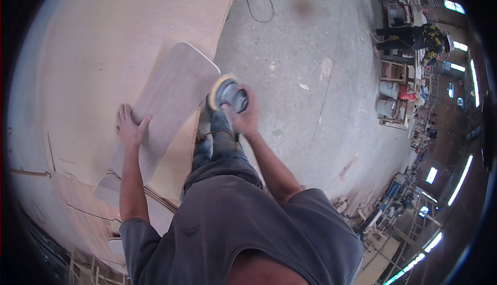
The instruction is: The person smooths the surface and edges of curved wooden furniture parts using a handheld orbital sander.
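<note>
A long wooden board (174, 79) with rounded corners and a purplish-grey face lies slantwise on a large plywood sheet (97, 44). My left hand (131, 127) rests flat across the board's left edge, thumb and fingers spread. In my right hand (245, 116) is a grey random orbital sander (230, 92) with a yellow pad. The sander is tilted on its side by the board's right edge, near the far corner; whether the pad touches the wood cannot be told. Some motion blur softens the sander and the right hand.
More boards (159, 211) are stacked by my left forearm. A black cable loop (260, 7) lies on the concrete floor (287, 63). Another person (423, 42) stands at a far bench, near several buckets (386, 108). Machinery (388, 195) stands at the lower right.
</note>
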`<state>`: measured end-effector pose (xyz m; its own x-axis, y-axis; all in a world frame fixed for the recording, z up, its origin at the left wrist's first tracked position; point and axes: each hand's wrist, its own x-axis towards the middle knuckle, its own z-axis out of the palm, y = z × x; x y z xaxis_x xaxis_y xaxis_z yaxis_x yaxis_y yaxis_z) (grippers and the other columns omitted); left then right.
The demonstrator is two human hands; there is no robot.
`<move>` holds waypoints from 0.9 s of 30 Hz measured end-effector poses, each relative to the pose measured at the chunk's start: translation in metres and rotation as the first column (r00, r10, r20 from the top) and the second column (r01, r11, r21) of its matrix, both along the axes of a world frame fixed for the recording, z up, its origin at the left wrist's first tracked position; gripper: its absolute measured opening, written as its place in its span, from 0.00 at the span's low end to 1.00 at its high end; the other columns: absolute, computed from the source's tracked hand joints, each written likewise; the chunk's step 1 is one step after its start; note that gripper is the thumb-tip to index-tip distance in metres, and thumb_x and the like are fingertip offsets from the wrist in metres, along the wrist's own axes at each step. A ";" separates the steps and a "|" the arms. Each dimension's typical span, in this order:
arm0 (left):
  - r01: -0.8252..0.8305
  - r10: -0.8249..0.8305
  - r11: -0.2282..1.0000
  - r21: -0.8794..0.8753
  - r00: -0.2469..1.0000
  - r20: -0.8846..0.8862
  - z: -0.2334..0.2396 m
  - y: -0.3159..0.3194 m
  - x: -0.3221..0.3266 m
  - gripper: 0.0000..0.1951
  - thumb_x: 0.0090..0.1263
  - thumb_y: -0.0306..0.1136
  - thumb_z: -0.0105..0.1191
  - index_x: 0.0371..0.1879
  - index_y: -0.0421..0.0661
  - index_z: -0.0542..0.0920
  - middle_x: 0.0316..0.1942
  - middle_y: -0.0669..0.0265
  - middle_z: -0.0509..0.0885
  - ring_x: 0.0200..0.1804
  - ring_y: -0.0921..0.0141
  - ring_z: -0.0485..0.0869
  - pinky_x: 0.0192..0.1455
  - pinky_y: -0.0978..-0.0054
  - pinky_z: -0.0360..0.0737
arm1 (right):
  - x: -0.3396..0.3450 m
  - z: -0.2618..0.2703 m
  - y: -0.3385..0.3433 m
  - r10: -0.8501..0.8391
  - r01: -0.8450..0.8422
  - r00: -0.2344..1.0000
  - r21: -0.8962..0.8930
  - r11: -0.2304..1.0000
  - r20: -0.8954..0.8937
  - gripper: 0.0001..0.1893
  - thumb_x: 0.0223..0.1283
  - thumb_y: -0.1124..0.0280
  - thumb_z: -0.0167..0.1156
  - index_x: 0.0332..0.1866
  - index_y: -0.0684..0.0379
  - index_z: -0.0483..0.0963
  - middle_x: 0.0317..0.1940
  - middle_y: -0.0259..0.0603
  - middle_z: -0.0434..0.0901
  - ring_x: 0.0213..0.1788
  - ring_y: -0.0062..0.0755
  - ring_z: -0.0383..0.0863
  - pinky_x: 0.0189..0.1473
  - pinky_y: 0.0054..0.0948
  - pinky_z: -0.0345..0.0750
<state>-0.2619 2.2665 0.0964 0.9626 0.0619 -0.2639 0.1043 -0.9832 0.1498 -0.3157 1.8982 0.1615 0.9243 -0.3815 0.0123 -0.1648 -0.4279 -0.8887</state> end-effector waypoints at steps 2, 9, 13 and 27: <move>-0.079 0.077 0.997 -0.015 0.991 -0.110 0.012 0.016 0.003 0.46 0.55 0.63 0.68 0.72 0.52 0.71 0.79 0.51 0.60 0.77 0.52 0.63 0.74 0.45 0.66 | -0.003 0.001 -0.024 -0.054 0.053 0.998 -0.068 0.996 -0.015 0.39 0.47 0.71 0.77 0.67 0.60 0.67 0.56 0.51 0.74 0.60 0.47 0.76 0.64 0.40 0.72; -0.111 0.075 0.977 -0.181 0.978 -0.195 0.028 0.042 0.006 0.42 0.51 0.67 0.70 0.54 0.42 0.81 0.48 0.44 0.86 0.54 0.48 0.85 0.58 0.55 0.79 | -0.034 0.017 -0.063 -0.100 0.082 0.989 -0.168 0.982 -0.106 0.39 0.56 0.68 0.73 0.71 0.61 0.60 0.55 0.51 0.74 0.60 0.43 0.76 0.65 0.37 0.73; -0.152 0.158 0.987 0.060 0.979 -0.127 0.106 0.012 0.022 0.35 0.52 0.66 0.69 0.34 0.40 0.84 0.39 0.48 0.88 0.48 0.46 0.85 0.50 0.52 0.80 | -0.045 0.046 -0.066 -0.141 0.150 0.975 0.036 0.988 -0.173 0.38 0.54 0.68 0.74 0.69 0.63 0.64 0.58 0.55 0.72 0.63 0.51 0.74 0.66 0.42 0.71; 0.291 -0.300 0.954 0.078 0.903 0.306 0.102 -0.027 -0.059 0.13 0.71 0.44 0.61 0.43 0.47 0.85 0.33 0.55 0.84 0.40 0.52 0.84 0.43 0.53 0.80 | 0.028 0.150 0.112 0.649 -0.659 0.747 -0.300 0.690 -0.145 0.32 0.54 0.75 0.65 0.67 0.42 0.71 0.59 0.55 0.70 0.50 0.58 0.85 0.48 0.48 0.84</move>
